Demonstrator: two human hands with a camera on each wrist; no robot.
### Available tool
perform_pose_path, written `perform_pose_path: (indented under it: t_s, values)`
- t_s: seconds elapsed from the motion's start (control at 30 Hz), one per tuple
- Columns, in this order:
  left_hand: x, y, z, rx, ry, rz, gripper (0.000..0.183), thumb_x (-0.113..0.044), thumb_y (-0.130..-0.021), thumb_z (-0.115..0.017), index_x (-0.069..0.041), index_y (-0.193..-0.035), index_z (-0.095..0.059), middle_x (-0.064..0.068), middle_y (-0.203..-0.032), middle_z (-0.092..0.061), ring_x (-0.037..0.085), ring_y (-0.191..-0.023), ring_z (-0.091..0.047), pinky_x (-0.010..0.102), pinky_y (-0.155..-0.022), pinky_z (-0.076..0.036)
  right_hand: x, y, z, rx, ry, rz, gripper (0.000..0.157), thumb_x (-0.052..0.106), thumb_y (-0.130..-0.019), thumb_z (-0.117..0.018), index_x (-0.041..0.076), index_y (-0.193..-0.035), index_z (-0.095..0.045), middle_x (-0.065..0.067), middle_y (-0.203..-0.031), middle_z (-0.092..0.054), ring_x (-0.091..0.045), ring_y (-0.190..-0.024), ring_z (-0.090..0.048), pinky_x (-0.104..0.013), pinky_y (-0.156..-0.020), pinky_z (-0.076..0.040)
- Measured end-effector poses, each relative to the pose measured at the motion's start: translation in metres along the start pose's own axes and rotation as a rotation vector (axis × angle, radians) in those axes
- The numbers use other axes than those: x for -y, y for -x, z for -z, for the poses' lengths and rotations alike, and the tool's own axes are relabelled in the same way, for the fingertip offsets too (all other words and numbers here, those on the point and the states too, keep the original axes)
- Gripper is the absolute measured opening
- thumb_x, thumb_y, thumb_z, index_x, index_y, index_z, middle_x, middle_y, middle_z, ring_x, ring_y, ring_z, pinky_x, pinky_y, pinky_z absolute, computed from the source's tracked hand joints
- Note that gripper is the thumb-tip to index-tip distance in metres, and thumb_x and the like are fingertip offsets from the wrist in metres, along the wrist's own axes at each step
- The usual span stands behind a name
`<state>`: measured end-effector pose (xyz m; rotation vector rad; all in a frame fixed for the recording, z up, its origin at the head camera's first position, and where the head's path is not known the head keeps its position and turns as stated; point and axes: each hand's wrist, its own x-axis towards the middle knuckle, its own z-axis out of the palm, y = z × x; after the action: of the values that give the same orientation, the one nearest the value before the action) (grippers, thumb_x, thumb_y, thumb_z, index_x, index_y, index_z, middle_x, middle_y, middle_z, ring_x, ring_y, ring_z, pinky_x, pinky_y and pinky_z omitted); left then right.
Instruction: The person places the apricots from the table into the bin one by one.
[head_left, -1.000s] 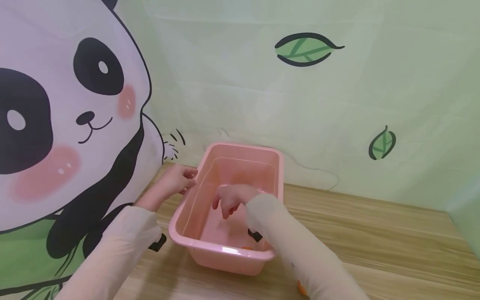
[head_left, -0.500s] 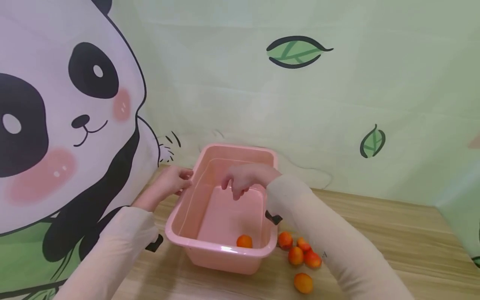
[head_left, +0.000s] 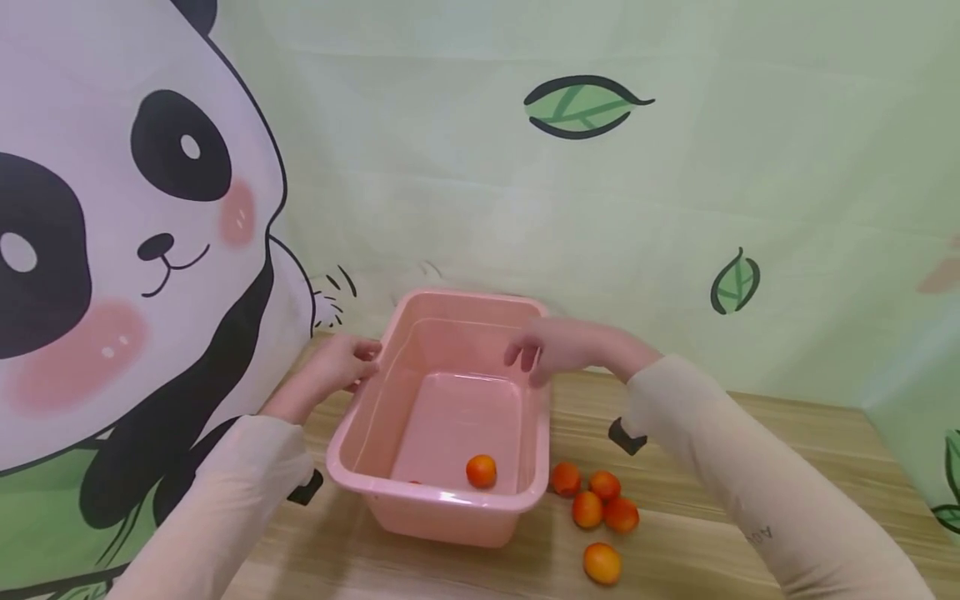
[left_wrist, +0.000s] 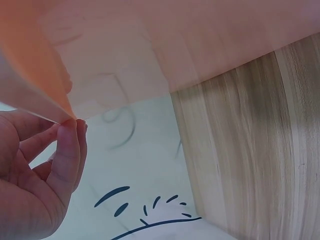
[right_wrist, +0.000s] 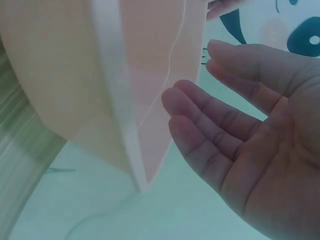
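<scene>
My left hand [head_left: 337,368] pinches the left rim of a pink plastic basin [head_left: 450,521]; in the left wrist view, the thumb and fingers [left_wrist: 70,150] meet at the rim's edge. Over the basin's right rim my right hand [head_left: 566,346] hovers, fingers relaxed and holding nothing; the right wrist view shows its bare palm [right_wrist: 280,165]. Inside the basin, near the front wall, lies a round orange-red fruit [head_left: 481,472]. A sliver of another orange-red thing [head_left: 415,482] shows just behind the front rim, the rest hidden.
Several similar orange-red fruits [head_left: 587,509] cluster on the wooden table [head_left: 712,467] right of the basin. A yellower orange one [head_left: 602,563] lies nearer the front. Behind stands a pale green cloth backdrop [head_left: 420,167] with a printed panda [head_left: 180,242] and leaves.
My right hand has risen from inside the basin and moved right to its right rim. The fruits beside the basin have come into view. The left hand keeps its hold.
</scene>
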<state>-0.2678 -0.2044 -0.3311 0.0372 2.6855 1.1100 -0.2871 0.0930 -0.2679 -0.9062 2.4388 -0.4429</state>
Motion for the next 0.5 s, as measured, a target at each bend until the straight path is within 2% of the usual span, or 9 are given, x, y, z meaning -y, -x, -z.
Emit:
perform_pose_path:
  t_s: [0.13,0.27,0.5]
  values:
    - [0.0,0.0,0.0,0.006,-0.002,0.003,0.043,-0.007,-0.089,-0.047,0.003,-0.13,-0.04,0.024,-0.122,-0.051,0.022,-0.091,-0.06,0.03,-0.069,-0.054,-0.013,0.018,-0.002,-0.016,-0.024,0.001,0.035,0.005,-0.077,-0.058,0.009,-0.111,-0.056,-0.009,-0.102,-0.058,-0.021,-0.091,-0.053,-0.031,-0.079,-0.049]
    - [0.0,0.0,0.0,0.011,-0.003,0.002,0.044,-0.007,-0.089,-0.047,0.003,-0.131,-0.039,0.024,-0.122,-0.051,0.022,-0.091,-0.06,0.03,-0.069,-0.054,-0.027,0.033,-0.006,-0.024,-0.057,-0.033,0.034,0.007,-0.077,-0.06,0.009,-0.111,-0.057,-0.007,-0.101,-0.058,-0.021,-0.092,-0.054,-0.033,-0.078,-0.05]
    - [0.0,0.0,-0.001,0.009,-0.009,-0.008,0.044,-0.008,-0.088,-0.048,0.003,-0.13,-0.039,0.025,-0.12,-0.052,0.022,-0.089,-0.061,0.03,-0.069,-0.054,-0.055,0.051,-0.023,-0.03,-0.106,-0.076,0.031,0.009,-0.077,-0.063,0.013,-0.107,-0.059,-0.005,-0.1,-0.059,-0.02,-0.09,-0.054,-0.032,-0.076,-0.051]
